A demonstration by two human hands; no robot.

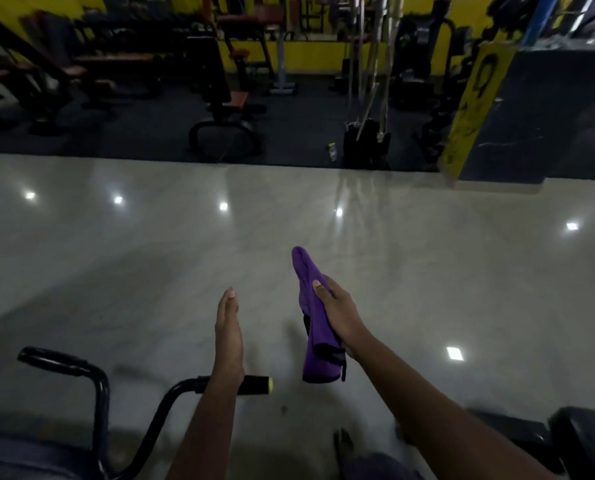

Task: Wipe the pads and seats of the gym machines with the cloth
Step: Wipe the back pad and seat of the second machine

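Nearest, at the bottom left, a black handlebar (220, 381) with a yellow end cap curves up from a dark machine, and the left hand (228, 336) hangs above it, flat and empty, fingers straight and together. Just right of it the right hand (337, 317) grips a purple cloth (311, 317), which droops below the fist over the glossy pale floor (116, 258). Farther off, on dark matting, stand a bench (225, 98) and other machines against a yellow wall.
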